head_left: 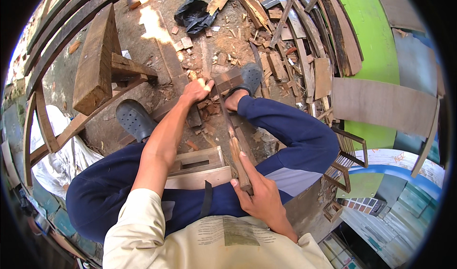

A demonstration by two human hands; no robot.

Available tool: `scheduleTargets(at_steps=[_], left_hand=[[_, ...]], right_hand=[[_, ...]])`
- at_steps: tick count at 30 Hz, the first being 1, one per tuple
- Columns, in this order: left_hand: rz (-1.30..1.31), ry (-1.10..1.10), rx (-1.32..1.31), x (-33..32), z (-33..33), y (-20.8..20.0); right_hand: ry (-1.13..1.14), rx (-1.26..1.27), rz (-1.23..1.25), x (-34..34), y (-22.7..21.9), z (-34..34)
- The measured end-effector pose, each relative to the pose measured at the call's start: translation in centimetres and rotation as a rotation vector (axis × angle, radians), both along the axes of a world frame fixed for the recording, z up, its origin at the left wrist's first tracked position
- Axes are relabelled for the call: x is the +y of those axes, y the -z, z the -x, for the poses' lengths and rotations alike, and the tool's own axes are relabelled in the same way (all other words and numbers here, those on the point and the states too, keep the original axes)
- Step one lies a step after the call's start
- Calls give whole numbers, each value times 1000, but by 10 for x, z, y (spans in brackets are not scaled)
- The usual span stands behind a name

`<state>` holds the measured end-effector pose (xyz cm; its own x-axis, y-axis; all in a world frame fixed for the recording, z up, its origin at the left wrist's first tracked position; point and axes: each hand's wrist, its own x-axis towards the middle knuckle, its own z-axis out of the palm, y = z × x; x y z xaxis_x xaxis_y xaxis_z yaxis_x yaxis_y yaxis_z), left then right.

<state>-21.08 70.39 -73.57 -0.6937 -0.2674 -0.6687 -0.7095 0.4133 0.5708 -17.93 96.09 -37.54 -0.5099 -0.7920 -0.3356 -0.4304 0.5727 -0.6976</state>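
My right hand (263, 200) is closed round the straight wooden handle (240, 166) of what looks like a handsaw. Its long, narrow dark blade (224, 108) shows almost edge-on and reaches forward to a brown wooden board (229, 80). Beside the blade's far end, my left hand (196, 91) is curled down over the board, gripping it; the fingertips are hidden. One foot in a dark clog (251, 77) rests by the board's right end. Below my forearm, a pale wooden piece with a rectangular slot (197, 164) lies between my legs.
A heavy wooden trestle (95, 61) stands at left, beside white sacking (57, 150). Ahead are wood scraps, a black plastic bag (195, 15) and a pile of planks (300, 40). A green panel (376, 35) and a small slatted wooden frame (350, 150) are at right.
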Motion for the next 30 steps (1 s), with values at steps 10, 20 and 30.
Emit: scheduleTargets(at_steps=[10,20,30], left_hand=[[-12,-7,30,2,-1,-7],[23,-14,105,-3,-7,13],[23,-3,134,-5,-9,13]], right_hand=[[47,34,41,-12,16,-2],[52,23,101,2,14,-4],[42,28,118,-2,46,7]])
